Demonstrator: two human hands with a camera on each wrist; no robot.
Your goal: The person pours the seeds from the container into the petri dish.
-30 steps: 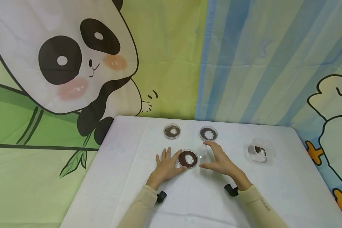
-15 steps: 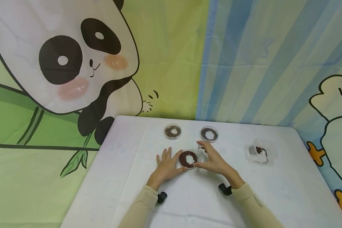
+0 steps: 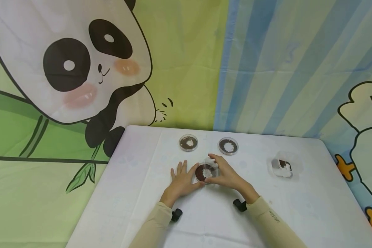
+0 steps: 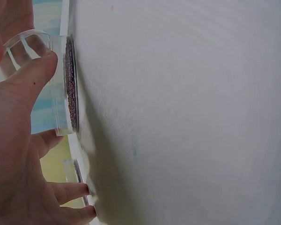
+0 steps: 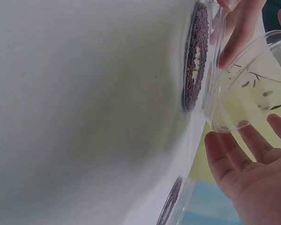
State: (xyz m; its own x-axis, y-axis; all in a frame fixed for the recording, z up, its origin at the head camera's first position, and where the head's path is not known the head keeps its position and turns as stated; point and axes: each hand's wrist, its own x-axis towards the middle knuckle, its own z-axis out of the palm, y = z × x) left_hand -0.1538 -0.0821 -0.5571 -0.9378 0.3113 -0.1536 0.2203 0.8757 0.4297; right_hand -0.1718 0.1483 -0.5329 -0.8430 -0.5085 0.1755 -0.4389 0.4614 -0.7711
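In the head view, a clear petri dish (image 3: pixel 200 174) with dark brown granules and a white patch of grains in the middle sits on the white table. My left hand (image 3: pixel 180 182) steadies it from the left, thumb and index finger on either side of its rim, the other fingers spread. A clear round lid (image 5: pixel 246 86), gripped at its edge by my right hand (image 3: pixel 228 175), tilts over the dish's right part. In the right wrist view its lower edge comes right at the dish's rim. The left wrist view shows the dish side-on (image 4: pixel 70 84), brown layer at its base.
Farther back stand two similar petri dishes, the left one (image 3: pixel 188 142) and the right one (image 3: pixel 228 146), both with brown granules and white grains. A clear plastic container (image 3: pixel 282 168) with brown and white contents lies at the right. A printed cloth backdrop (image 3: pixel 186 69) rises behind the table.
My right hand has moved left with the lid, from beside the dish to over its right part, and the lid has tipped from upright. My left hand stays at the dish.
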